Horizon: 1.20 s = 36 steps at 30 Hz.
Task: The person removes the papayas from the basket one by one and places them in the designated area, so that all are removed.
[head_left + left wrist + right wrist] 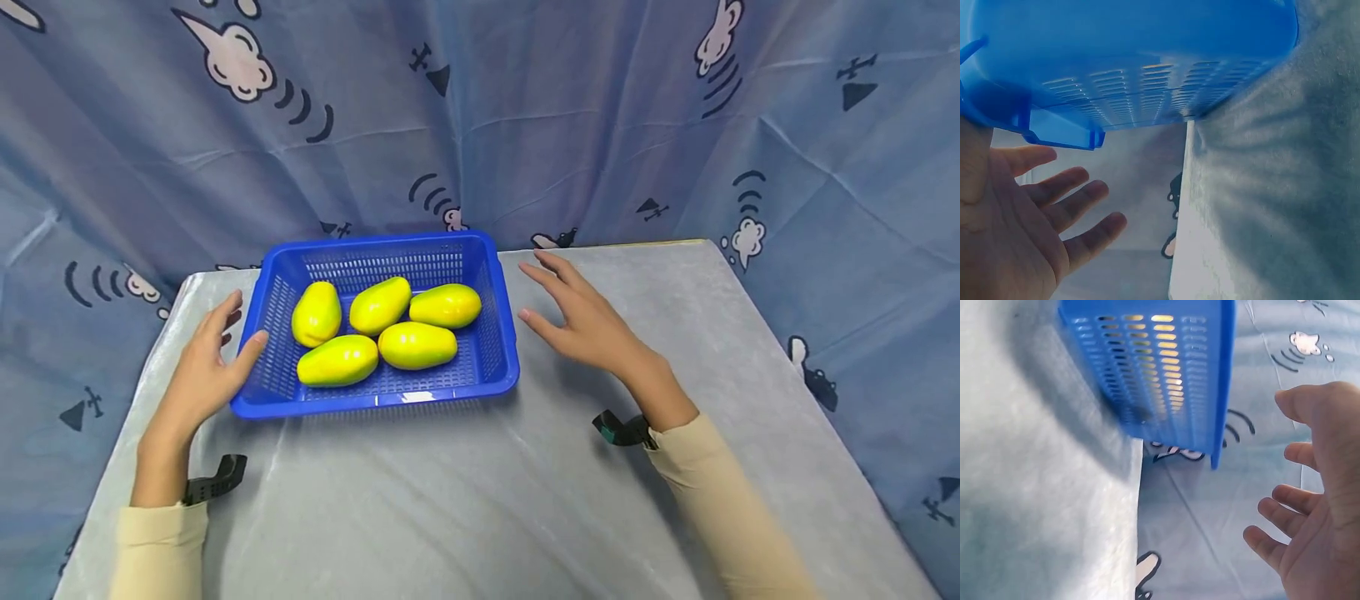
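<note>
A blue plastic basket (442, 392) with slotted walls sits on the table, holding several shiny yellow-green, mango-like fruits (417, 346). My left hand (201, 371) is at the basket's left end, fingers spread outside the wall; its thumb overlaps the rim in the head view. In the left wrist view, the left fingers (1088, 240) extend loosely below the basket's rim (1063, 139). Off the basket's right end hovers my right hand (588, 321), fingers apart and holding nothing. The right wrist view shows a gap between that hand (1322, 531) and the slotted wall (1204, 381).
A pale grey cloth covers the table (420, 508). Behind it and at both sides hangs a blue patterned curtain (525, 125). The basket stands near the table's back edge. Each wrist wears a small black camera mount (217, 479).
</note>
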Each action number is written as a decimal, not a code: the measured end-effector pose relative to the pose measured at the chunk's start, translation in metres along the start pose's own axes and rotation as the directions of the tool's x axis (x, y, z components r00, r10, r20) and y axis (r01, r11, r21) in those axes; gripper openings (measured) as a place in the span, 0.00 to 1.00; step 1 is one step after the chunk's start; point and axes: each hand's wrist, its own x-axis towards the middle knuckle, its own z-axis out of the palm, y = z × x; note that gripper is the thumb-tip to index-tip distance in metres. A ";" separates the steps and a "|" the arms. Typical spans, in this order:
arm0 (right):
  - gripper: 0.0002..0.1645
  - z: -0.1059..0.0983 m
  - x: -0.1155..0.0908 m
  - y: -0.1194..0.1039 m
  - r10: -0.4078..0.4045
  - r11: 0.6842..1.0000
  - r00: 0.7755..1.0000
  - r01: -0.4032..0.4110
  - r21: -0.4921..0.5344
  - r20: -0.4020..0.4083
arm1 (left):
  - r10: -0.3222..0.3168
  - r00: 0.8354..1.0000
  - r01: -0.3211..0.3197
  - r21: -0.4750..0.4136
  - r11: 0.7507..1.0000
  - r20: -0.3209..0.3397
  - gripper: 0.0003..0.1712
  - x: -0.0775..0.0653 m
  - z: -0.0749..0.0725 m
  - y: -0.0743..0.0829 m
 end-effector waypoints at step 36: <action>0.34 0.019 0.078 -0.079 -0.155 0.984 0.894 0.177 -0.014 0.421 | -0.119 0.986 0.139 -0.192 0.972 0.114 0.45 0.009 0.006 -0.002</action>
